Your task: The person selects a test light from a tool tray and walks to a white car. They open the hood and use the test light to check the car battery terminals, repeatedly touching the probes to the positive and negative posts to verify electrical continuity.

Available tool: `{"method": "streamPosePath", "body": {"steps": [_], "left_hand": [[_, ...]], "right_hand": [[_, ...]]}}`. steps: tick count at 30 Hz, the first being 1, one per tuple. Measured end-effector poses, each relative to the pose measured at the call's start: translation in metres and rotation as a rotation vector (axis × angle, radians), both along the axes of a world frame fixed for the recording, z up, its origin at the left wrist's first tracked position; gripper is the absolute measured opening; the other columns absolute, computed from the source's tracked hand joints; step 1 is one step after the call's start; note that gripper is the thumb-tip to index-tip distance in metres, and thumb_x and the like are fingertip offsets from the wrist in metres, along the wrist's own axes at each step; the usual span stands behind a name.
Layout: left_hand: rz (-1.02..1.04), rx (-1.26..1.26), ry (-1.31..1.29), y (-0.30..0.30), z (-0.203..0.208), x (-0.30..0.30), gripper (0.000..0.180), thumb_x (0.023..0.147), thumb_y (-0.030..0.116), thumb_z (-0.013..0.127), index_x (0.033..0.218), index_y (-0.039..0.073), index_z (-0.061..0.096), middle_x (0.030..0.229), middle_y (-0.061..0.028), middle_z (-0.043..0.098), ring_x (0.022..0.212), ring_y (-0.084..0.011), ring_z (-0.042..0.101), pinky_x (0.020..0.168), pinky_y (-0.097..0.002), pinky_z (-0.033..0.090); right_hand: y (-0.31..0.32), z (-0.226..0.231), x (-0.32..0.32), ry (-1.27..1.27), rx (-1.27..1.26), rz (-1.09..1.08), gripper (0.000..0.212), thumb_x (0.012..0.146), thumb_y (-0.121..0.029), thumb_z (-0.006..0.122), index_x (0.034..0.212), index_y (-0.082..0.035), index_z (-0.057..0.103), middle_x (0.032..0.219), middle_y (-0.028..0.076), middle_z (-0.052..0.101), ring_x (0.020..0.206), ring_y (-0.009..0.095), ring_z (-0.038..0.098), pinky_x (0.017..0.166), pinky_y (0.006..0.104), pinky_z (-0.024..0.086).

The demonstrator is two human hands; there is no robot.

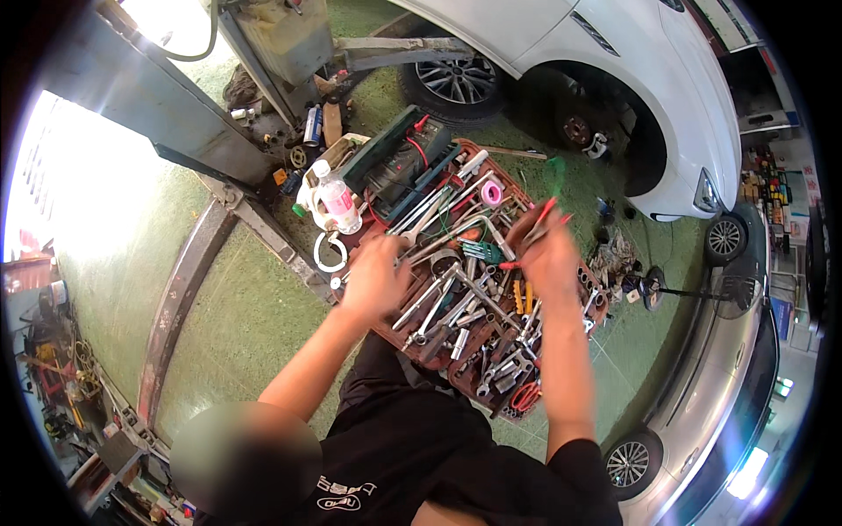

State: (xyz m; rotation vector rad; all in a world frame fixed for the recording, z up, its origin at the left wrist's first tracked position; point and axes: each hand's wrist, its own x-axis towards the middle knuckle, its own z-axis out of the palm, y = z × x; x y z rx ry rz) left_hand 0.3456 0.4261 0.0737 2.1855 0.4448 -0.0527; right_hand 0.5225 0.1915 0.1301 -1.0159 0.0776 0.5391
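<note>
My left hand [375,276] is over the left part of a reddish-brown tool tray [408,344], its fingers curled and blurred beside a metal wrench [414,231]. Whether it grips that wrench, I cannot tell. Over the right part of the tray my right hand [554,256] is raised and smeared by motion. It is closed around a tool with red handles [546,210], whose kind is not clear. Wrenches, sockets and ratchets crowd the tray between my hands, among them a long chrome bar [487,298], yellow-handled pliers [524,296] and a pink tape roll [492,193].
A multimeter [410,158] with red leads lies in a green case at the tray's far side. A clear bottle [337,200] stands left of it. Beyond are a lift post [175,114], a loose wheel [454,83] and a white car [649,96]; another car [719,377] is on the right.
</note>
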Motion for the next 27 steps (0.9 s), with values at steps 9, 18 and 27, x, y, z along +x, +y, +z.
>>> {"method": "streamPosePath", "body": {"steps": [9, 18, 27], "left_hand": [[-0.011, 0.382, 0.071, 0.011, -0.124, 0.036, 0.047, 0.089, 0.029, 0.076, 0.126, 0.001, 0.065, 0.109, -0.0188, 0.071, 0.108, -0.0363, 0.067, 0.093, -0.0486, 0.055], [0.115, 0.216, 0.14, 0.005, -0.116, 0.047, 0.04, 0.091, 0.028, 0.075, 0.127, 0.01, 0.073, 0.114, -0.0187, 0.071, 0.114, -0.0376, 0.068, 0.096, -0.0487, 0.055], [0.03, 0.168, 0.285, 0.019, -0.103, 0.055, 0.032, 0.088, 0.02, 0.075, 0.117, 0.009, 0.076, 0.111, -0.0191, 0.073, 0.113, -0.0374, 0.067, 0.096, -0.0481, 0.053]], "right_hand": [[0.038, -0.01, 0.175, -0.849, -0.817, -0.03, 0.033, 0.101, -0.036, 0.074, 0.106, -0.004, 0.071, 0.088, 0.007, 0.072, 0.081, 0.024, 0.069, 0.082, 0.0358, 0.054], [0.083, -0.148, 0.141, -0.892, -1.391, 0.587, 0.038, 0.095, -0.026, 0.073, 0.127, -0.005, 0.069, 0.11, 0.027, 0.074, 0.105, 0.046, 0.07, 0.091, 0.0536, 0.056], [0.099, -0.157, 0.163, -0.92, -1.562, 0.713, 0.035, 0.093, -0.024, 0.073, 0.126, -0.012, 0.071, 0.114, 0.022, 0.075, 0.108, 0.043, 0.071, 0.091, 0.053, 0.057]]}}
